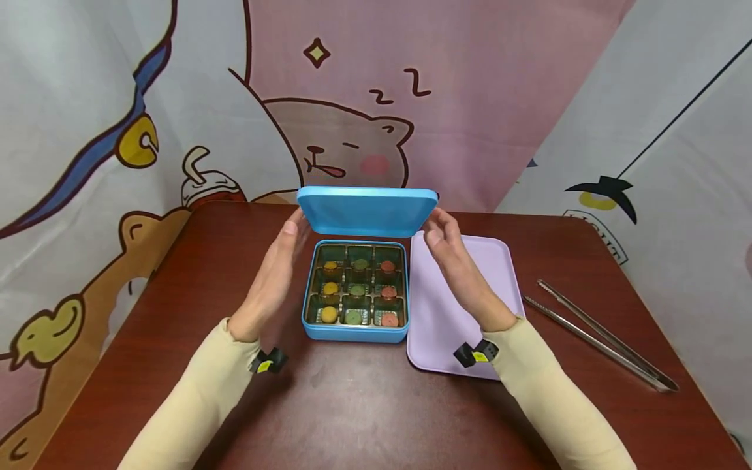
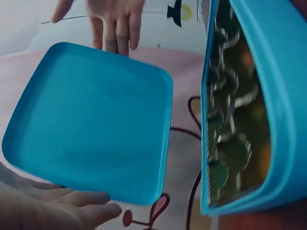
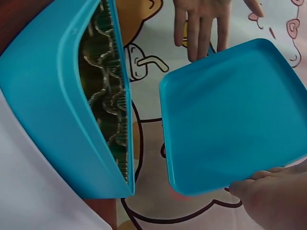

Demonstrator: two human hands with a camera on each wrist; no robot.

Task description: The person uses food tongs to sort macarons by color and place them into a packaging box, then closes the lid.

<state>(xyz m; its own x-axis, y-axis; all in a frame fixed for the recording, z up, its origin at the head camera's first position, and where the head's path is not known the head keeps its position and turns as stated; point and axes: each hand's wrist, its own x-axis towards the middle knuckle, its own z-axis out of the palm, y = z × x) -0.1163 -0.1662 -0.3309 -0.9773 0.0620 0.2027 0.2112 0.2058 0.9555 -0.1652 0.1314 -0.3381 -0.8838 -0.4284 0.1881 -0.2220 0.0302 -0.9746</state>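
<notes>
A blue lid [image 1: 365,213] is tilted up at the back of a blue box [image 1: 356,334], with a gap between them in both wrist views. My left hand [image 1: 271,279] is at the lid's left edge and my right hand [image 1: 461,273] at its right edge. Their fingers are fairly straight and reach partly behind the lid, with the thumbs apart from it. Inside the box, a clear divided insert [image 1: 371,301] has small round pieces in its compartments: a yellow column [image 1: 329,314] on the left, green [image 1: 353,317] in the middle, pink [image 1: 389,319] on the right.
A light purple tray [image 1: 435,326] lies just right of the box, partly under my right forearm. Further right, metal tongs [image 1: 611,343] rest spread on the brown table [image 1: 364,405]. A cartoon-printed cloth [image 1: 470,98] hangs behind the table.
</notes>
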